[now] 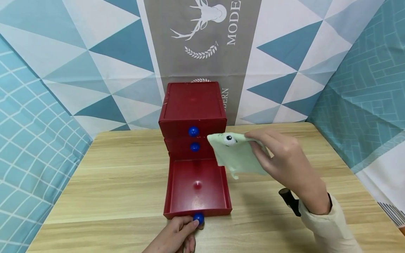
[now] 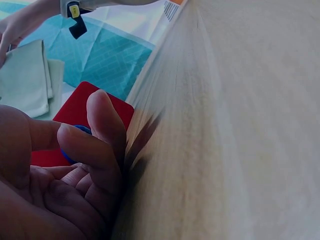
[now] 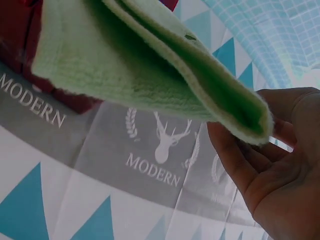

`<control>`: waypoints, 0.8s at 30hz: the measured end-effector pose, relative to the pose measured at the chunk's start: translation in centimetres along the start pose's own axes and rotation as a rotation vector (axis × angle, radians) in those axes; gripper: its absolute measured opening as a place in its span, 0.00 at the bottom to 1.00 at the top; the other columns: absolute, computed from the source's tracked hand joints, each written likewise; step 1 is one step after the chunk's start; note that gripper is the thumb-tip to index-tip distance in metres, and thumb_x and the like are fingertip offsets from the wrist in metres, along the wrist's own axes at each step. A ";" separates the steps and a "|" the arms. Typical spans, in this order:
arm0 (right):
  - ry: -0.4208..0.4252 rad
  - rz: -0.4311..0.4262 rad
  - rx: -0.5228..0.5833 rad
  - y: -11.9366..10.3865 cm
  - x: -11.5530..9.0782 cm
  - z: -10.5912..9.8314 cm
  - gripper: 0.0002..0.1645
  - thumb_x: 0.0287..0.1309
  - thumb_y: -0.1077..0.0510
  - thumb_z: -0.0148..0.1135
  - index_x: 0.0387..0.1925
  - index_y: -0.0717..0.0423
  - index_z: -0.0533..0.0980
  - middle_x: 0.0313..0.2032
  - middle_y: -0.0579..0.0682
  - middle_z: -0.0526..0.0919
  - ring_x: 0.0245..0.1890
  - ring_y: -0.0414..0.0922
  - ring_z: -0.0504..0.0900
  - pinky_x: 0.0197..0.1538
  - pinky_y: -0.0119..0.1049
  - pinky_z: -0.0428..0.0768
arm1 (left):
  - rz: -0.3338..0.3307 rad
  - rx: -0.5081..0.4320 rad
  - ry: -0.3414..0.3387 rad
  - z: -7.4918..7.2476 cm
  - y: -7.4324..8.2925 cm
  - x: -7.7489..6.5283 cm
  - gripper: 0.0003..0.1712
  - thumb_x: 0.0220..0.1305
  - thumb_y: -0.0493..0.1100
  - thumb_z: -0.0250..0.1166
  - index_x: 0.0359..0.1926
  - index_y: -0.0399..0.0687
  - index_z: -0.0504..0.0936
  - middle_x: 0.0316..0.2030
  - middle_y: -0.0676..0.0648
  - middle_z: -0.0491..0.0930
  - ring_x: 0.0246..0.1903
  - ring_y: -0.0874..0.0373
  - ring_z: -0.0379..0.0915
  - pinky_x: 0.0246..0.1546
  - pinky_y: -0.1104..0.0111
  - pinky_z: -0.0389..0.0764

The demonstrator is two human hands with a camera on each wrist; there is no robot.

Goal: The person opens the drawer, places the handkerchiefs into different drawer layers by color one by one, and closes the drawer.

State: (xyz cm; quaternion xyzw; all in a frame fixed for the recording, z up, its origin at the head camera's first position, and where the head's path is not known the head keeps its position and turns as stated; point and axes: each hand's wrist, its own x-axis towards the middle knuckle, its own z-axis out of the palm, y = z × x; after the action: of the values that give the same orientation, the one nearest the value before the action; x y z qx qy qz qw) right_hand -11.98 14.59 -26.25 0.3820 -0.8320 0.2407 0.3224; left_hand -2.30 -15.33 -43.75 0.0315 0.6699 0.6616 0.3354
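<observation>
A dark red drawer cabinet (image 1: 193,102) with blue round knobs stands at the back of the table. Its bottom drawer (image 1: 190,182) is pulled out towards me, and nothing lies in it. My left hand (image 1: 178,233) pinches that drawer's blue knob (image 1: 198,218) between thumb and fingers. In the right hand (image 1: 284,161) a folded pale green towel (image 1: 237,154) with an embroidered eye is pinched by one edge. The towel hangs in the air at the right of the drawer. From the right wrist view, the folded layers of the towel (image 3: 125,65) show.
The wooden table (image 1: 120,182) reaches out on both sides of the cabinet. Behind it hangs a patterned cloth (image 1: 120,63) with triangles and a grey deer strip. Blue cloths (image 1: 31,140) close off the sides. A black strap piece (image 1: 289,202) hangs at the right wrist.
</observation>
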 end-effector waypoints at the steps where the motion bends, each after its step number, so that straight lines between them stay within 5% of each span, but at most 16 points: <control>1: -0.005 -0.007 0.010 -0.2 0.1 0.2 0.16 0.51 0.71 0.70 0.45 0.61 0.83 0.41 0.54 0.87 0.37 0.47 0.87 0.39 0.42 0.86 | 0.001 0.000 0.001 0.0 0.0 0.0 0.22 0.75 0.54 0.55 0.38 0.36 0.78 0.19 0.48 0.79 0.14 0.65 0.68 0.15 0.79 0.68; 9: -0.027 -0.081 0.052 -1.9 0.9 1.9 0.24 0.45 0.71 0.76 0.47 0.60 0.83 0.43 0.55 0.87 0.39 0.51 0.87 0.38 0.46 0.86 | 0.015 0.004 -0.003 -0.2 -0.1 0.0 0.23 0.75 0.54 0.55 0.39 0.36 0.79 0.19 0.48 0.79 0.15 0.65 0.70 0.16 0.79 0.69; 24: -0.090 -0.220 0.162 -4.1 1.5 6.1 0.20 0.48 0.68 0.76 0.45 0.61 0.82 0.43 0.53 0.86 0.39 0.45 0.87 0.41 0.35 0.85 | 0.030 0.007 -0.007 -0.2 -0.5 0.2 0.23 0.77 0.53 0.52 0.41 0.36 0.79 0.18 0.49 0.78 0.14 0.67 0.69 0.14 0.79 0.67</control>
State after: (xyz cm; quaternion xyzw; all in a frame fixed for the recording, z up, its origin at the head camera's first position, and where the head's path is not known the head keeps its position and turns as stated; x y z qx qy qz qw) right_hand -11.63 7.51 -28.71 0.5059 -0.7766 0.2528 0.2776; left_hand -2.32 -15.47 -44.28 0.0448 0.6705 0.6641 0.3278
